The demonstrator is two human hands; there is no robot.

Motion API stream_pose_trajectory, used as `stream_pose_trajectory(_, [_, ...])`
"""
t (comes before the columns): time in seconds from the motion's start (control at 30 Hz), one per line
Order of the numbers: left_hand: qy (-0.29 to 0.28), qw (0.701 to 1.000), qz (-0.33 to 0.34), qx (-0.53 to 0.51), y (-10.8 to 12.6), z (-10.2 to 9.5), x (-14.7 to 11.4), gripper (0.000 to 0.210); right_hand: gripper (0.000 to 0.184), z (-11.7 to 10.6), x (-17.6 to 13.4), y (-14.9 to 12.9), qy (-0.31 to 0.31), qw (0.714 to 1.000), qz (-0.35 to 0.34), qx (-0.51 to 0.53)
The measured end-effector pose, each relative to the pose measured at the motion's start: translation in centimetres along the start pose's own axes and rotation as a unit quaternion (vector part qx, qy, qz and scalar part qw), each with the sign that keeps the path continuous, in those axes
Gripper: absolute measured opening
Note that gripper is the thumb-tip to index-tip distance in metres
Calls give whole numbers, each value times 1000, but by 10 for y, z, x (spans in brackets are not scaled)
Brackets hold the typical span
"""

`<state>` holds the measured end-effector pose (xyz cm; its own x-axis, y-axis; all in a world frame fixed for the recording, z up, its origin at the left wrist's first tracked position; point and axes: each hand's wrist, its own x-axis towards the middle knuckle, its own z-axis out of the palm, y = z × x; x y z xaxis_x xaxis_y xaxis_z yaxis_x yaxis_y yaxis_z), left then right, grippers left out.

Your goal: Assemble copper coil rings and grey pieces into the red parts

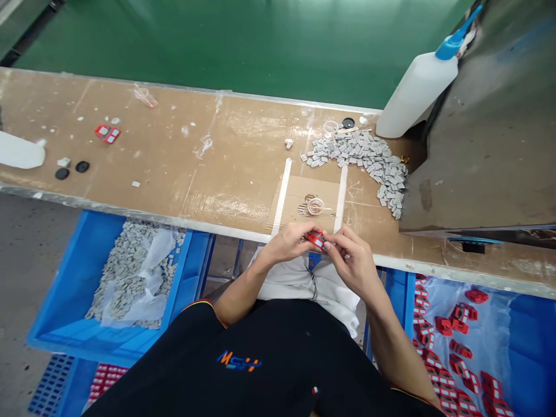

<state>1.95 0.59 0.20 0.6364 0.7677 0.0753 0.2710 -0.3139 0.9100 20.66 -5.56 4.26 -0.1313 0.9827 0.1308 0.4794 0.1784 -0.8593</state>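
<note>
1. Head view shows a small red piece (317, 239) between two bare hands at the near edge of the table (243, 174), just on the near side of a cardboard sheet (304, 184).

2. The left hand (289, 240) has a narrow grip, thumb and fingers closed on the piece's left side. I'd let this one do the steadying, holding by the edges so that the pale panels on the upturned face stay free.

3. The right hand (351, 258) has a narrow grip too, thumb and forefinger meeting at the piece's right end. I cannot tell from where I stand whether something tiny sits between those fingertips. Light pressure seems best, since a part this small would probably slip under a hard pinch.

4. Both wrists are near the table edge. Working over the cardboard rather than the gap in front of it looks safer, as anything dropped would land where it can be picked up.

5. A clear cup (315, 205) with a thin stick (326, 208) stands on the cardboard, just beyond the fingers, with dark smears beside it. Best to keep knuckles clear of both, so that nothing rubs onto the red face.

6. A heap of grey pieces (367, 153) spreads beyond and to the right, near a white bottle (419, 87). The right elbow and forearm do well to stay low and tucked in, away from the blue bin (532, 347) of red parts (463, 315) below.
</note>
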Motion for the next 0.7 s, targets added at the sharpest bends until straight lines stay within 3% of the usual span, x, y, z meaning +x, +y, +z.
stream_pose_trajectory(0.2, [21,999,26,-6,-2,3,-4,17,24,-5,-6,8,-38,992,57,107])
stream_pose_trajectory(0.43, [74,989,38,-123,-10,5,-7,20,30,35,-11,4,100,969,107,199])
stream_pose_trajectory(0.57, [95,984,74,-133,-10,5,-7,19,35,51,-9,2,116,946,121,278])
stream_pose_trajectory(0.7, [86,987,115,-71,-4,-3,-2,21,39,46,-9,8,130,944,128,275])
